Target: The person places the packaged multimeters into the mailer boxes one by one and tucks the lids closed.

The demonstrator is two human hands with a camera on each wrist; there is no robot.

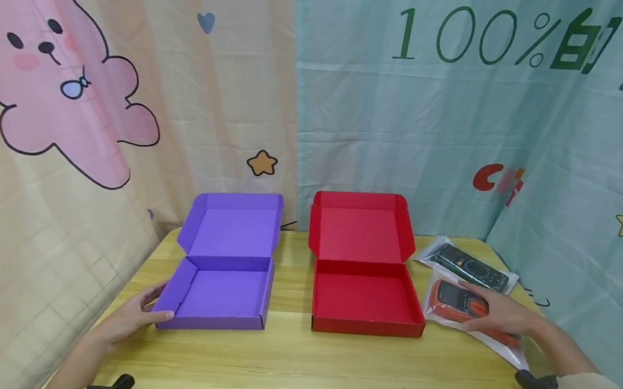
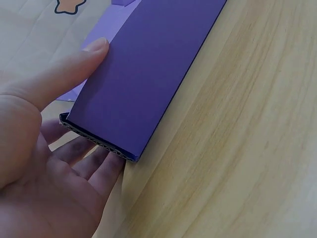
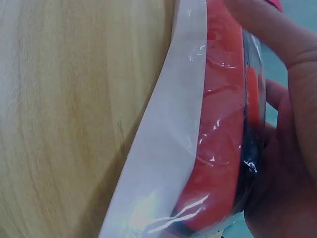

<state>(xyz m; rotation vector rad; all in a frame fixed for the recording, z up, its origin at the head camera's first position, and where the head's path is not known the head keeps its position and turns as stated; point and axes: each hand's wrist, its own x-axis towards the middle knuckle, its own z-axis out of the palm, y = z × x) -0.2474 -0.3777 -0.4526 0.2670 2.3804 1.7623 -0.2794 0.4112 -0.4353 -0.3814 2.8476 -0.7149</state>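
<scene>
On the left, the left hand (image 1: 132,316) pinched the near left corner of the purple box (image 1: 216,321), thumb at the front and fingers by the side. The box sat on the wooden table (image 1: 289,362) with its lid up. It looked like light, stiff card that a hard squeeze might have bent, so a corner seemed good to hold.

Next came the red box (image 1: 367,327), lid up too. It stood between the purple box and the orange meter (image 1: 458,301), so a straight slide across would have bumped it.

The orange meter lay in a shiny bag (image 1: 506,354) on the right of the table, just beside the red box. It was probably hard and a bit heavy, and the bag might have been slippery. The thick sides seemed best to hold, and the right hand (image 1: 501,313) gripped it there. Just behind lay a dark meter (image 1: 469,267) in its own bag, close enough to crowd the fingers
</scene>
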